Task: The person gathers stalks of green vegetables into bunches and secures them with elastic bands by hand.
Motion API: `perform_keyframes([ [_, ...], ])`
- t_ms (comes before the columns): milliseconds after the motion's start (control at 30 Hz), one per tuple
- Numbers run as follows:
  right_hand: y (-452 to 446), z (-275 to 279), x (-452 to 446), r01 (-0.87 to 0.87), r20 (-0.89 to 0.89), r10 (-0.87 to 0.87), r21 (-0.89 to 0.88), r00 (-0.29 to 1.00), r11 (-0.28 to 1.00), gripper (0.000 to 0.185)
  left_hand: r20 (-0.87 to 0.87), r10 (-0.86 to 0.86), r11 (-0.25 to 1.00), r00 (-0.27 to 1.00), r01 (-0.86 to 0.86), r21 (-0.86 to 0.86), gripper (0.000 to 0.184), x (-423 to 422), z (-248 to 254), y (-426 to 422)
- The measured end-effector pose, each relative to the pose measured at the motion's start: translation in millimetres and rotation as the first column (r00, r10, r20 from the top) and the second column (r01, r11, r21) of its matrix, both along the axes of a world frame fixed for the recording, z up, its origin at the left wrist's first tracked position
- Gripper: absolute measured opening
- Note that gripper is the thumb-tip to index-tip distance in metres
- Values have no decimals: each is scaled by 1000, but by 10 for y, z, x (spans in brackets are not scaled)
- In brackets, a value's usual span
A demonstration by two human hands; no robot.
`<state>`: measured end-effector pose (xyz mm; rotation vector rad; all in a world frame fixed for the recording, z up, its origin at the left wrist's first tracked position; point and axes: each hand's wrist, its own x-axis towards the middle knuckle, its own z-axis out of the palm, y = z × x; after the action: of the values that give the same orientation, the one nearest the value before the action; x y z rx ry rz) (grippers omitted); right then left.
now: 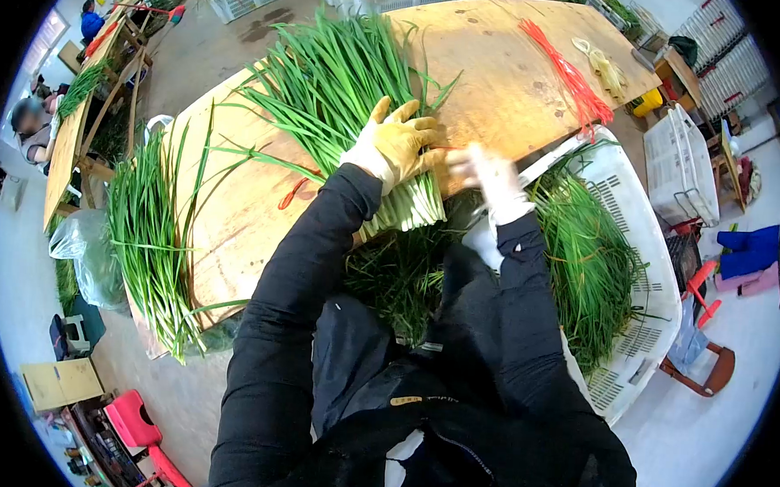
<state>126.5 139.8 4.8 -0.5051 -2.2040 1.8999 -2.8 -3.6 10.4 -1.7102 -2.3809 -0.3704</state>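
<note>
A large bunch of long green leafy stalks (336,80) lies on the wooden table (502,66), its pale cut ends toward me at the table's edge. Across the top of those stalks rests my left hand (399,144) in a yellowed glove, fingers spread. Just right of the bunch is my right hand (489,178), gloved and smeared by motion, near a thin red tie (446,148); its grip is unclear. Another red tie (298,190) sticks out at the bunch's left side.
A second green bunch (151,242) lies at the table's left end. Red ties (567,73) and pale gloves (602,68) lie at the back right. A white crate (658,281) of loose greens (581,260) stands at my right. A person (34,123) is far left.
</note>
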Motion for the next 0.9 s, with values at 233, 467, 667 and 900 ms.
perform_keyframes([
  [233,572,-386,-314,104,-179,145,903,973,417,23,48,105,965,993,-90,-247,52,33,149,173],
  [467,847,-350,-704,-167,82,178,828,981,536,24,41,55,965,998,-43,-257,49,-65,185,91],
  [667,323,180,180,-216,103,191,535,976,816,34,1,-103,994,995,103,-38,42,-117,60,-41],
  [900,-366,17,644,-303,-4,310,206,951,931,27,-66,-150,988,987,147,-43,41,-142,18,-82],
])
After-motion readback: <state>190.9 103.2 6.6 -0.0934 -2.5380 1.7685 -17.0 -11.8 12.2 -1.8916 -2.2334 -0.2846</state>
